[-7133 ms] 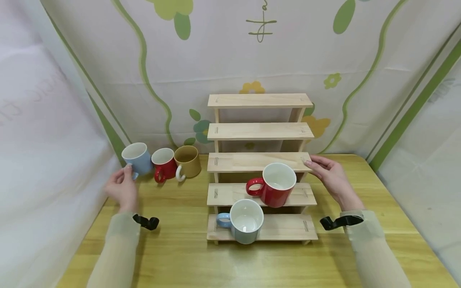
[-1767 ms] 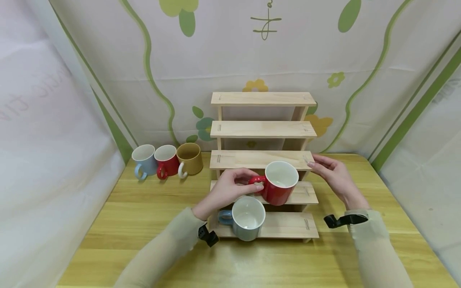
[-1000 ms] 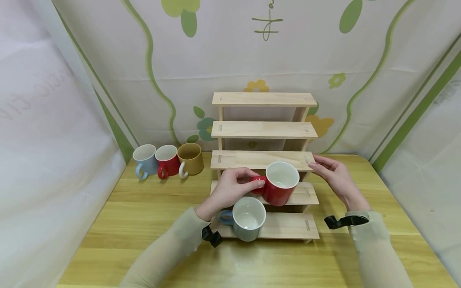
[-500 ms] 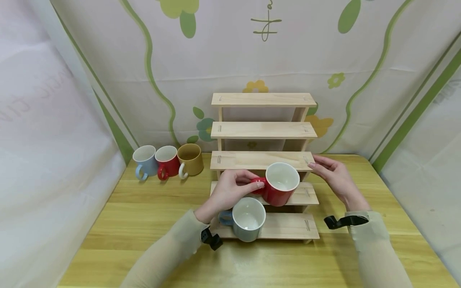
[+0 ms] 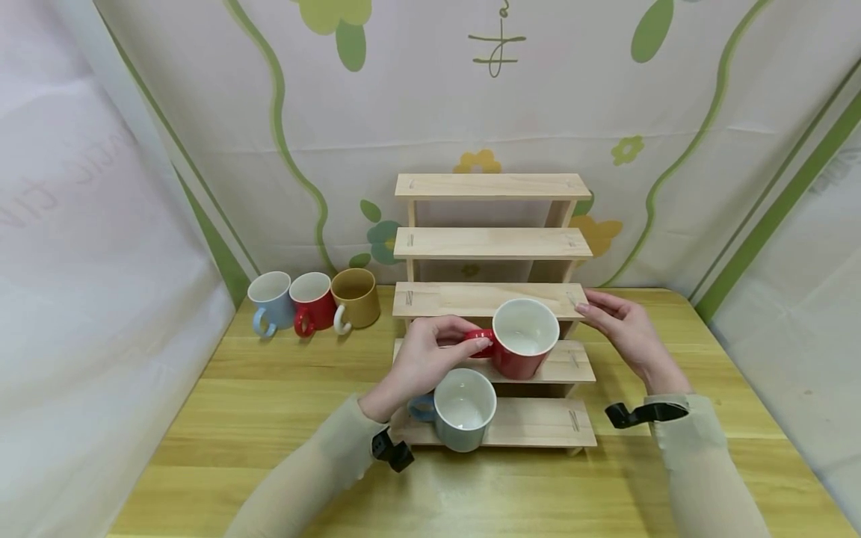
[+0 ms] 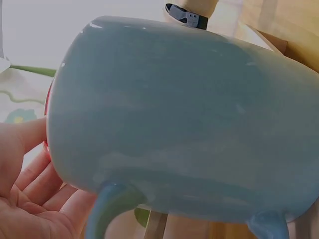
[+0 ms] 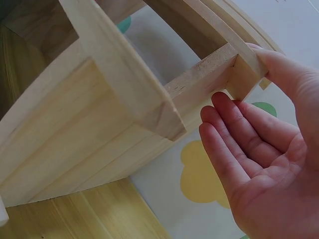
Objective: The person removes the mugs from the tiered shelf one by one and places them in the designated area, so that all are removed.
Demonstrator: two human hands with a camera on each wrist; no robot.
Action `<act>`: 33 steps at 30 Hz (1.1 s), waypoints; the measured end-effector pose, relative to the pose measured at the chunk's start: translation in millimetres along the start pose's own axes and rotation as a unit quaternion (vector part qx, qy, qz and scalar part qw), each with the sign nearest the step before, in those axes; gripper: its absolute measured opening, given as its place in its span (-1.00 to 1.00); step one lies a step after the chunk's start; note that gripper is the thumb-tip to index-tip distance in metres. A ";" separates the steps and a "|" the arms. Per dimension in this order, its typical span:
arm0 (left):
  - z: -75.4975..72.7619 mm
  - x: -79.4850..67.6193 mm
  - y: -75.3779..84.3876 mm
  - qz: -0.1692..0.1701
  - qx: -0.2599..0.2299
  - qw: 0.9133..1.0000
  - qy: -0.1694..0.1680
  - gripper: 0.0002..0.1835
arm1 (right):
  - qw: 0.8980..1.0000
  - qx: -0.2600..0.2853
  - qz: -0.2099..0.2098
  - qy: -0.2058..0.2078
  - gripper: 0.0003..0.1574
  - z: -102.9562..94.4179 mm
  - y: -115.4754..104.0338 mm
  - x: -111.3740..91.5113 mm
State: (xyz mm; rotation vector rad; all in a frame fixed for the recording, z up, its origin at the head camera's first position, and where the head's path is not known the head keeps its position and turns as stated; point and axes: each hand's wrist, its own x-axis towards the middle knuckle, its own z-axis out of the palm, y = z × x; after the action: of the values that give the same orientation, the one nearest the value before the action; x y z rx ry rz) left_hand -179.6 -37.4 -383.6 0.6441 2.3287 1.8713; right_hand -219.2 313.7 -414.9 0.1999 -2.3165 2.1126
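Observation:
In the head view my left hand (image 5: 427, 359) pinches the handle of a red mug (image 5: 521, 362) with a white inside, at the second step from the bottom. Whether its base touches the board I cannot tell. My right hand (image 5: 622, 332) holds the right end of the third step of the wooden stepped shelf (image 5: 487, 299), thumb on top; the right wrist view shows its other fingers (image 7: 244, 134) beneath and beside the board end. A pale blue mug (image 5: 464, 426) stands on the bottom step; in the left wrist view this blue mug (image 6: 174, 119) hides most of the red one.
At the table's back left stand a light blue mug (image 5: 274, 302), a smaller-looking red mug (image 5: 315, 302) and a mustard mug (image 5: 358, 299), side by side with handles toward me. Printed white cloth (image 5: 430, 112) hangs behind the wooden table (image 5: 269, 403).
My left hand has come from the light blue mug at the left to the red mug's handle. Just now that mug shifts slightly back and left. My right hand keeps its hold.

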 end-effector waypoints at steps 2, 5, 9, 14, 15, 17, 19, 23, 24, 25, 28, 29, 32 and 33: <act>-0.9 -1.2 1.2 0.004 -0.005 1.000 0.003 -0.79 | 1.000 -0.003 0.001 0.001 -0.23 -0.1 -0.3 0.1; -2.3 -2.4 1.8 0.013 -0.017 1.000 0.009 -0.80 | 1.000 -0.006 0.004 0.003 -0.22 -0.4 -0.1 0.1; -4.5 -3.9 2.2 0.033 -0.032 0.999 0.018 -0.81 | 1.000 -0.005 0.005 0.002 -0.22 -0.8 0.5 0.5; -9.0 -6.7 4.9 0.049 -0.053 0.997 0.034 -0.83 | 1.000 -0.014 0.004 0.001 -0.22 -1.0 0.6 0.9; -10.1 -7.5 5.8 0.048 -0.057 0.997 0.037 -0.83 | 1.000 -0.015 0.004 0.001 -0.22 -1.0 0.7 1.0; -12.2 -8.6 7.3 0.044 -0.063 0.996 0.041 -0.82 | 1.000 -0.012 0.003 0.000 -0.23 -1.1 0.9 1.1; -14.6 -10.2 9.8 0.040 -0.070 0.996 0.043 -0.82 | 1.000 -0.007 0.001 0.000 -0.24 -1.2 1.2 1.3; -19.6 -13.4 12.9 0.042 -0.080 0.995 0.048 -0.83 | 1.000 0.000 0.001 -0.002 -0.23 -1.1 1.6 1.3; -21.1 -14.6 14.1 0.045 -0.079 0.995 0.051 -0.83 | 1.000 0.001 0.001 -0.003 -0.23 -1.2 1.6 1.2; -22.4 -15.3 14.9 0.049 -0.079 0.994 0.052 -0.84 | 1.000 0.002 0.002 -0.004 -0.23 -1.4 1.5 1.0; -26.2 -17.2 17.1 0.058 -0.079 0.993 0.059 -0.84 | 1.000 0.004 0.004 -0.006 -0.22 -1.9 1.2 0.5; -27.5 -17.9 17.6 0.061 -0.078 0.993 0.062 -0.84 | 1.000 0.003 0.005 -0.006 -0.22 -2.0 1.2 0.3; -31.7 -19.8 19.4 0.064 -0.074 0.992 0.073 -0.84 | 1.000 0.003 0.006 -0.007 -0.22 -2.2 1.4 0.3; -33.3 -20.7 20.3 0.064 -0.074 0.992 0.077 -0.84 | 1.000 0.002 0.006 -0.007 -0.22 -2.3 1.6 0.4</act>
State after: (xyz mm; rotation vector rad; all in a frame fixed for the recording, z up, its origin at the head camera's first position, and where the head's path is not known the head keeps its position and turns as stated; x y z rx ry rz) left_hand -166.2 -72.2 -360.0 0.6680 2.2568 2.1983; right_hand -219.9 316.1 -416.2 0.2022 -2.3260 2.1279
